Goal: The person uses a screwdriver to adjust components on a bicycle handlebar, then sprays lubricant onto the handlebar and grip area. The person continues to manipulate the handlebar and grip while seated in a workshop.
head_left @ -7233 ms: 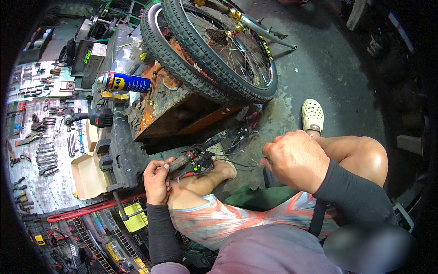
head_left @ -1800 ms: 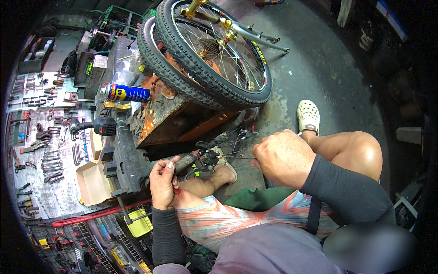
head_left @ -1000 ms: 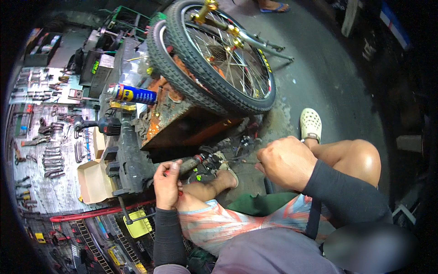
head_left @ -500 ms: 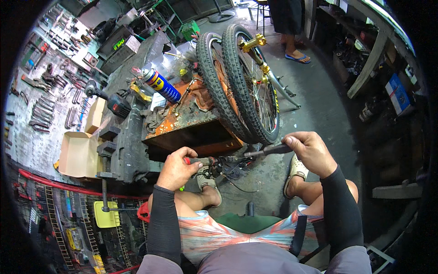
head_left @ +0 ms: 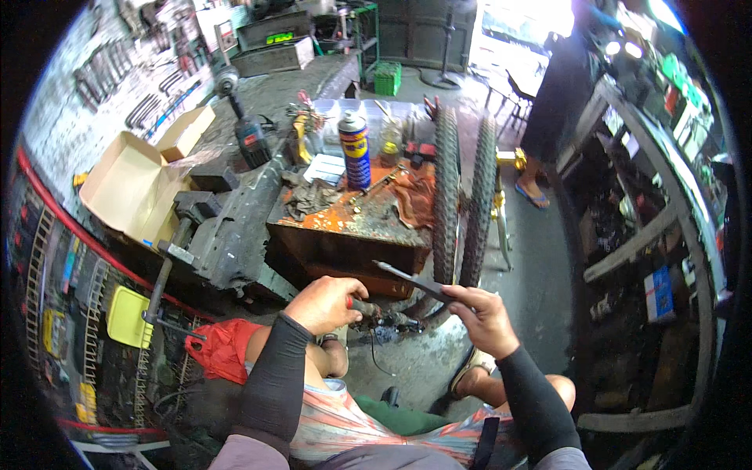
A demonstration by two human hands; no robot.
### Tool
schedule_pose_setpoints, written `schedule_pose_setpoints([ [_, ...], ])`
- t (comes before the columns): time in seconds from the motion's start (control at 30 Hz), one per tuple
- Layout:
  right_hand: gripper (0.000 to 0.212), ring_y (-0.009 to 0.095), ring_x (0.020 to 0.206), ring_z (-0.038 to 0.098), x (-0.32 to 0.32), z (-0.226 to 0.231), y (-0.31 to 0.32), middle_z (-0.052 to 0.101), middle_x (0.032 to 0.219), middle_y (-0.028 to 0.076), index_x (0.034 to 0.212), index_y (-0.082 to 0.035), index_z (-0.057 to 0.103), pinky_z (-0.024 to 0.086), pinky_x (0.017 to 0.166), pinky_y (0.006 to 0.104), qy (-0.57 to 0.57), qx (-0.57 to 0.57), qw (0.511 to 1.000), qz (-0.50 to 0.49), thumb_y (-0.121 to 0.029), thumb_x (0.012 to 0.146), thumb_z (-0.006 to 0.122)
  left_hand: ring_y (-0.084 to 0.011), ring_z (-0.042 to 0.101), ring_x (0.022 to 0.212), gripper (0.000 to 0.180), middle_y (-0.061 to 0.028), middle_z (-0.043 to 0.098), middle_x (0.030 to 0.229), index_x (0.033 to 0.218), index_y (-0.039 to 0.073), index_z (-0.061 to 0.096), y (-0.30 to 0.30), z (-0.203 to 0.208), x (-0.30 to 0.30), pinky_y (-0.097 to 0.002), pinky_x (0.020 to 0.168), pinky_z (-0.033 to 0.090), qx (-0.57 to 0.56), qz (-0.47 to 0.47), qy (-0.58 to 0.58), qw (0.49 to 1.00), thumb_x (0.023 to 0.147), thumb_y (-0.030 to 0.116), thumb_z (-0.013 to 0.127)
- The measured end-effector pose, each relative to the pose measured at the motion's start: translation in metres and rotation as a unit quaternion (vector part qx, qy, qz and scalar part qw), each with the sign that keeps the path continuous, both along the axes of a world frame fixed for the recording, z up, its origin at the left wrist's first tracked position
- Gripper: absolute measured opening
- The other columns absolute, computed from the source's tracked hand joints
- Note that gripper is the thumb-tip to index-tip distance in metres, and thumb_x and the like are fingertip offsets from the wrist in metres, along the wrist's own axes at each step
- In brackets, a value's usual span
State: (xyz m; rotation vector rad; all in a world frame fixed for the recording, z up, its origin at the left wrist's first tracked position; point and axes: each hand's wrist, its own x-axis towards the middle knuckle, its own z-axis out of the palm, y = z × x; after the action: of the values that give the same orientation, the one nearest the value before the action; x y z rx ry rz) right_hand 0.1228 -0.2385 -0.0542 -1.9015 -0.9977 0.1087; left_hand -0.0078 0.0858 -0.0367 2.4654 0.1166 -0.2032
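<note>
My left hand (head_left: 323, 304) is closed around a greasy bicycle part (head_left: 388, 319), elongated and dark, with a red end near my thumb. A thin dark cable (head_left: 377, 356) hangs from it; its exact kind is unclear. My right hand (head_left: 484, 319) grips a dark-handled tool (head_left: 415, 280) with a narrow grey blade or shaft, its tip pointing left and away from me. The tool is apart from the bicycle part. Beyond my hands are two bicycle wheels (head_left: 446, 196) with knobby tyres, standing beside a rusty orange metal box (head_left: 368, 217).
A blue-and-yellow spray can (head_left: 355, 153) and a rag (head_left: 413, 200) rest on the box. At left are a workbench with a power tool (head_left: 249, 139), an open cardboard box (head_left: 129, 184) and a vise (head_left: 200, 207). Another person (head_left: 552, 102) stands at far right, near a cluttered shelf (head_left: 638, 243).
My view has tilted up and shifted. My right hand has brought the tool closer to my left hand, its tip now raised up-left. My left hand keeps its hold.
</note>
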Motion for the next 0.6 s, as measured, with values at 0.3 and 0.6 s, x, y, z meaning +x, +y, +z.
schedule_pose_setpoints([
  [0.3,0.048,0.035,0.100,0.068,0.067,-0.022,0.231,0.072,0.104,0.011,0.141,-0.011,0.071,0.053,0.092,0.0480,-0.348,-0.046,0.932,0.093,-0.009,0.094,0.067,-0.0394,0.079,0.096,0.026,-0.0180,0.081,0.095,0.111,0.008,0.078,-0.002,-0.004,-0.004,-0.0509,0.087,0.062,-0.029,-0.029,-0.049,0.998,0.087,0.018,0.081],
  [0.6,0.044,0.034,0.112,0.067,0.079,-0.054,0.300,0.071,0.124,0.013,0.142,-0.015,0.071,0.051,0.101,0.0494,-0.392,-0.166,0.902,0.076,-0.026,0.099,0.072,-0.0414,0.078,0.093,0.023,-0.0177,0.080,0.093,0.110,0.011,0.077,0.009,-0.029,-0.010,-0.0528,0.084,0.062,-0.049,-0.037,-0.067,0.996,0.088,0.017,0.077],
])
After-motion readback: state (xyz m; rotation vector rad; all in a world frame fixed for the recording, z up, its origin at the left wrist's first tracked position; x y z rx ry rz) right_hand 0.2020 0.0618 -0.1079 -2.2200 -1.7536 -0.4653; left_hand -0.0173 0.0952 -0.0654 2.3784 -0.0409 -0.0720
